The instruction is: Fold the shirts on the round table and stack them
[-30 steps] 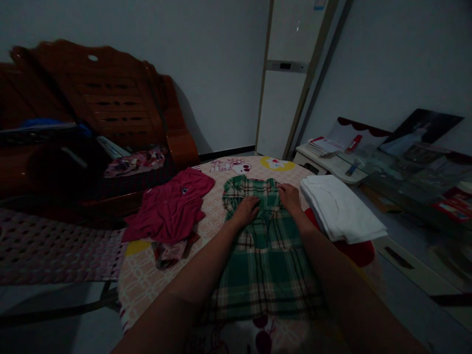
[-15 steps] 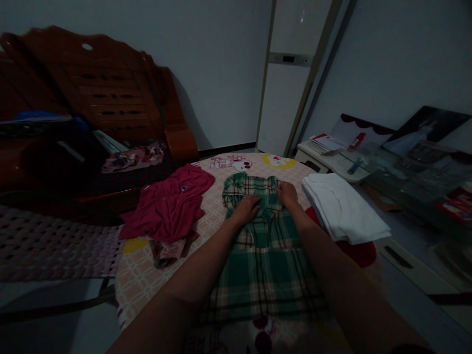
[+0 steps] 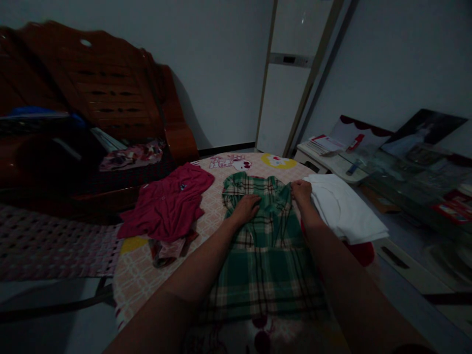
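A green plaid garment [image 3: 263, 268] lies spread over the table, its collar end away from me. On its upper left part rests my left hand [image 3: 246, 209], fingers stretched out flat on the cloth. At the upper right edge my right hand [image 3: 301, 191] is closed, pinching the plaid cloth and drawing it out sideways in taut creases. Just beyond that hand lies a folded white cloth [image 3: 344, 206]. To the left is a crumpled magenta shirt [image 3: 165, 204], on top of a patterned piece of fabric [image 3: 170, 251].
The round table has a pink printed cover [image 3: 138, 280]. A wooden bench [image 3: 110, 93] and a woven seat [image 3: 55, 246] stand at left. On the right are a glass-topped table [image 3: 405, 182] and a white cabinet [image 3: 346, 167]. A tall white appliance [image 3: 283, 98] stands behind.
My right hand has moved right, toward the white cloth, pulling the upper right part of the plaid garment outward. My left hand stays in place.
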`<state>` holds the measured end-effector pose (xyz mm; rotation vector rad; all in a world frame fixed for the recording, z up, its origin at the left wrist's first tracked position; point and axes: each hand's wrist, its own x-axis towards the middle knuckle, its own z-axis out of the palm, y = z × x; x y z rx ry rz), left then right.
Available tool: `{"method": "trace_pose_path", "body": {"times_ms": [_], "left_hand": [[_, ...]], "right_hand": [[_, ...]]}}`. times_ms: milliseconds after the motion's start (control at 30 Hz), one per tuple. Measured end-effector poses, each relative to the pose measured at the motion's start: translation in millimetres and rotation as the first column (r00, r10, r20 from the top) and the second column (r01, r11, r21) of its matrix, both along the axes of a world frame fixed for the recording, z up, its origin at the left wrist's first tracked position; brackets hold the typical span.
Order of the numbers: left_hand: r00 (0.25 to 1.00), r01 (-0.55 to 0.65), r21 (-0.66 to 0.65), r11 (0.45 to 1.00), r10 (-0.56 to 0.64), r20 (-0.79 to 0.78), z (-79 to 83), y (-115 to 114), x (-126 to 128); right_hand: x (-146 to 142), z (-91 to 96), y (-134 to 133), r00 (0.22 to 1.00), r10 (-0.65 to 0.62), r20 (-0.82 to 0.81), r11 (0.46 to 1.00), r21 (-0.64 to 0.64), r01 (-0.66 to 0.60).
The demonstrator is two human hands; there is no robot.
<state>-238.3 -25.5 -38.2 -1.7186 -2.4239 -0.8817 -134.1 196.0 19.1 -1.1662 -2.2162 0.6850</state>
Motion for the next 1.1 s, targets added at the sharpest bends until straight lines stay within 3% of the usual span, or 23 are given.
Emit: {"method": "trace_pose_path", "body": {"times_ms": [100,200,400,600,700,833,900,1100], "left_hand": [[1.0,0.004,-0.004,1.0,-0.004,0.003,-0.1,0.0,0.0],[1.0,0.003,-0.005,1.0,-0.003,0.004,-0.7,-0.1,-0.4],[1.0,0.004,0.006,1.0,-0.004,0.012,-2.7,-0.2,-1.5],[1.0,0.0,0.004,1.0,0.0,0.025,-0.2,0.5,0.1],[1.0,0.005,0.002,1.0,-0.005,0.025,1.9,0.4,0.9],[1.0,0.007,0.0,1.0,-0.007,0.011,1.9,0.2,0.7],[1.0,0.009,0.002,1.0,-0.009,0.003,0.9,0.4,0.2],[1.0,0.006,0.001,1.0,-0.006,0.005,-0.1,0.4,-1.0]], "right_hand": [[8.9,8.1,2.4,0.995,-0.083,0.054,0.996,0.045,0.081],[21.3,14.5,-2.4,0.967,-0.144,0.21,0.977,0.188,0.104],[47.2,19.3,-13.6,0.823,-0.081,0.563,0.935,0.328,-0.133],[28.6,19.3,-32.9,0.776,0.138,0.615,0.818,0.371,-0.439],[15.6,12.1,-44.3,0.727,0.197,0.658,0.794,0.328,-0.512],[8.0,2.3,-46.6,0.693,0.18,0.698,0.828,0.272,-0.489],[6.2,1.0,-40.1,0.721,0.178,0.669,0.845,0.271,-0.461],[-1.5,6.1,-11.6,0.854,-0.023,0.52,0.96,0.249,-0.126]]}}
